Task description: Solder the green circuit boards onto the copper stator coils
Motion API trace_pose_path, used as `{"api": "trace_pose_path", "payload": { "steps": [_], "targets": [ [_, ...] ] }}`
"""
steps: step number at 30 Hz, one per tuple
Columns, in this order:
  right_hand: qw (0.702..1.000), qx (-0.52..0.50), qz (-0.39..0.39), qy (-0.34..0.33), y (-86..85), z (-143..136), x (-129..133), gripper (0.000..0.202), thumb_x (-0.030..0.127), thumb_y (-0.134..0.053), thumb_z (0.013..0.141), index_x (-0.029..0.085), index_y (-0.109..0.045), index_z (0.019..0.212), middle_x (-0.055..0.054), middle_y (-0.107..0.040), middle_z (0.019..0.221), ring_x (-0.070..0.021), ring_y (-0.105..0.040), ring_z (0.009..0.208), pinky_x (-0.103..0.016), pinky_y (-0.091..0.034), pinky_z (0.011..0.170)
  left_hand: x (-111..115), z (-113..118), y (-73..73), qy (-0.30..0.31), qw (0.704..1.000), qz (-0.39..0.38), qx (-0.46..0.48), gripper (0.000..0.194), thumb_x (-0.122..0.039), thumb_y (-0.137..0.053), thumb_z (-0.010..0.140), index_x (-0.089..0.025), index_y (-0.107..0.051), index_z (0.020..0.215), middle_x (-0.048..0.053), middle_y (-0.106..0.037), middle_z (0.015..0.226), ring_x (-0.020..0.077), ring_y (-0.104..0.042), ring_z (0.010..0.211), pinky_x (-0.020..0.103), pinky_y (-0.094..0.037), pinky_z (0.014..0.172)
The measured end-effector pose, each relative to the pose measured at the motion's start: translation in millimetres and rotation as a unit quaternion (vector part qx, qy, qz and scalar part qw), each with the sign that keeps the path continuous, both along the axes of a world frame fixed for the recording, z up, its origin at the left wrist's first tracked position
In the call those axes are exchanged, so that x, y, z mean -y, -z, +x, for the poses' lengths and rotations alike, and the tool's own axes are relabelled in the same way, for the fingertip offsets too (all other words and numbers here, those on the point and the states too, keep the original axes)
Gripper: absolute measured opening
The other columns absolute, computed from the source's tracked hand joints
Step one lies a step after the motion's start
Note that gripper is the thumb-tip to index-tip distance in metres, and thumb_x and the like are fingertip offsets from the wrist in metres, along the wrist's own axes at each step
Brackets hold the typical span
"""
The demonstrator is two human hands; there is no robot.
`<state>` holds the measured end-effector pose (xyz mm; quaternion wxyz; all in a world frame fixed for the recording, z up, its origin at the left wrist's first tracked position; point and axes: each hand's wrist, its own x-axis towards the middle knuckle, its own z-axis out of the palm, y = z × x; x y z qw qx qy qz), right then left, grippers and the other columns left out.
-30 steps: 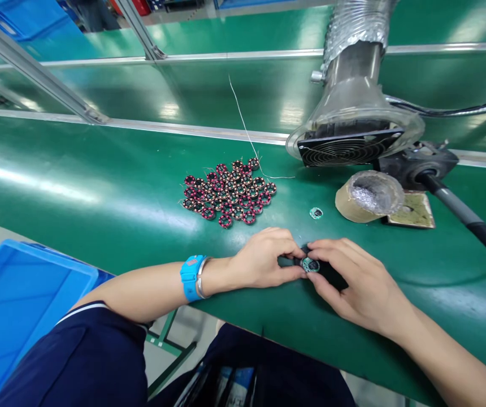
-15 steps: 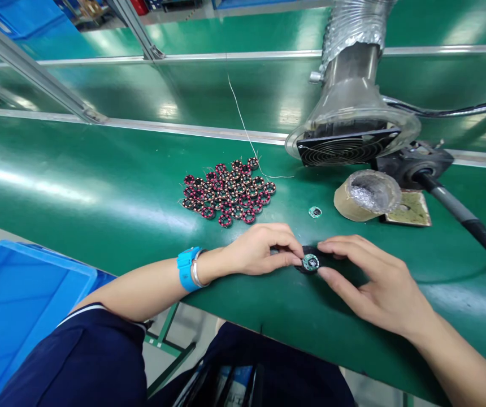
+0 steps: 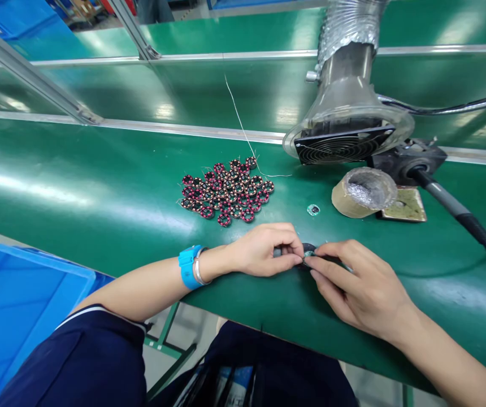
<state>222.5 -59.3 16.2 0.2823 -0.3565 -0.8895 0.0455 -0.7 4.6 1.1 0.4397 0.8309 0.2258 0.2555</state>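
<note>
My left hand (image 3: 272, 250) pinches the left edge of a small round green circuit board (image 3: 309, 255), which sits over a black round part (image 3: 308, 247). From the right, the fingertips of my right hand (image 3: 359, 282) close on the same board and cover much of it. A second round board (image 3: 313, 210) lies on the green table beyond my hands. Several small ring coils (image 3: 230, 192) with red and copper-coloured windings are piled to the left of that board.
A fume extractor hood (image 3: 348, 124) hangs at the back right. Below it are a cardboard-coloured cup (image 3: 348, 200), a sponge (image 3: 406, 204) and a soldering iron (image 3: 450, 200) in its holder. Thin wire (image 3: 238, 113) rises behind the coils. A blue bin (image 3: 26, 316) stands lower left.
My right hand has moved left, and its fingers have closed in on the board, hiding more of it. My left hand keeps its pinch. The view has shifted slightly.
</note>
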Motion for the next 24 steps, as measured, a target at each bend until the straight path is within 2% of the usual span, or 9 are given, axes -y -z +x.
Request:
{"api": "trace_pose_path", "payload": {
  "steps": [3, 5, 7, 9, 11, 12, 14, 18, 24],
  "targets": [
    [0.997, -0.047, -0.041, 0.038, -2.7, 9.0, 9.7, 0.025, 0.016, -0.062, 0.088, 0.020, -0.067, 0.112, -0.007, -0.068, 0.101, -0.0164, -0.064, 0.083, -0.030, -0.054, 0.074, -0.1, -1.7, 2.5, 0.002, 0.998, 0.061, 0.001, 0.009, -0.015, -0.058, 0.087, -0.013, -0.066, 0.086, 0.005, -0.067, 0.083, 0.0123, -0.063, 0.076, 0.022, -0.052, 0.071],
    [0.980, -0.111, -0.081, 0.142, -1.7, 24.3, 15.7, 0.023, 0.021, -0.064, 0.088, 0.025, -0.069, 0.110, -0.005, -0.070, 0.101, -0.0156, -0.066, 0.082, -0.029, -0.055, 0.074, 1.2, -1.5, 4.8, -0.005, 0.995, 0.100, -0.001, 0.009, -0.016, -0.057, 0.087, -0.014, -0.065, 0.085, 0.004, -0.068, 0.083, 0.0117, -0.063, 0.076, 0.021, -0.052, 0.071],
    [0.922, -0.206, -0.122, 0.305, 3.1, 44.8, 15.9, 0.026, 0.029, -0.068, 0.086, 0.027, -0.070, 0.111, -0.005, -0.071, 0.101, -0.0147, -0.065, 0.074, -0.028, -0.055, 0.067, 3.5, -0.6, 6.8, -0.022, 0.988, 0.149, -0.019, 0.011, -0.018, -0.056, 0.088, -0.016, -0.065, 0.083, 0.003, -0.068, 0.082, 0.0107, -0.063, 0.074, 0.020, -0.051, 0.069],
    [0.823, -0.318, -0.147, 0.447, 10.3, 66.0, 8.0, 0.043, 0.033, -0.077, 0.078, 0.025, -0.069, 0.119, -0.010, -0.071, 0.105, -0.0157, -0.065, 0.071, -0.028, -0.054, 0.061, 6.1, 0.3, 7.9, -0.041, 0.977, 0.204, -0.046, 0.011, -0.019, -0.056, 0.088, -0.017, -0.065, 0.083, 0.001, -0.068, 0.081, 0.0101, -0.063, 0.071, 0.021, -0.050, 0.067],
    [0.764, -0.374, -0.135, 0.508, 16.7, 83.2, -6.1, 0.056, 0.032, -0.084, 0.068, 0.021, -0.068, 0.120, -0.013, -0.070, 0.109, -0.0155, -0.063, 0.067, -0.029, -0.054, 0.057, 8.4, 0.1, 8.1, -0.055, 0.966, 0.244, -0.071, 0.011, -0.020, -0.056, 0.089, -0.019, -0.066, 0.083, 0.000, -0.069, 0.081, 0.0100, -0.063, 0.069, 0.022, -0.050, 0.066],
    [0.756, -0.385, -0.117, 0.516, 18.5, 89.3, -14.1, 0.065, 0.032, -0.084, 0.068, 0.021, -0.063, 0.128, -0.014, -0.069, 0.110, -0.0158, -0.063, 0.067, -0.030, -0.054, 0.058, 9.1, -0.4, 8.1, -0.058, 0.963, 0.252, -0.076, 0.011, -0.021, -0.056, 0.089, -0.019, -0.066, 0.084, 0.000, -0.069, 0.081, 0.0100, -0.063, 0.069, 0.022, -0.050, 0.066],
    [0.773, -0.335, -0.079, 0.533, 18.4, 96.6, -30.2, 0.072, 0.035, -0.082, 0.070, 0.018, -0.057, 0.135, -0.014, -0.070, 0.102, -0.0163, -0.063, 0.064, -0.032, -0.053, 0.060, 9.7, -2.2, 7.8, -0.056, 0.968, 0.233, -0.067, 0.011, -0.022, -0.057, 0.089, -0.018, -0.067, 0.087, 0.001, -0.070, 0.084, 0.0103, -0.065, 0.071, 0.022, -0.051, 0.067],
    [0.823, -0.148, -0.019, 0.549, 9.1, 96.5, -57.7, 0.057, 0.042, -0.075, 0.077, 0.010, -0.067, 0.123, -0.015, -0.072, 0.089, -0.0204, -0.067, 0.066, -0.036, -0.051, 0.066, 7.7, -5.4, 8.1, -0.031, 0.991, 0.132, -0.011, 0.011, -0.021, -0.057, 0.090, -0.015, -0.066, 0.091, 0.005, -0.071, 0.087, 0.0111, -0.065, 0.077, 0.021, -0.054, 0.071],
    [0.863, -0.110, -0.007, 0.493, 15.1, 94.7, -81.2, 0.053, 0.047, -0.064, 0.085, 0.007, -0.070, 0.119, -0.021, -0.069, 0.116, -0.0307, -0.068, 0.109, -0.039, -0.049, 0.092, 6.9, -3.6, 9.7, -0.031, 0.992, 0.118, -0.019, 0.010, -0.018, -0.056, 0.089, -0.016, -0.065, 0.087, 0.005, -0.069, 0.085, 0.0104, -0.063, 0.074, 0.021, -0.053, 0.070]
  ]
}}
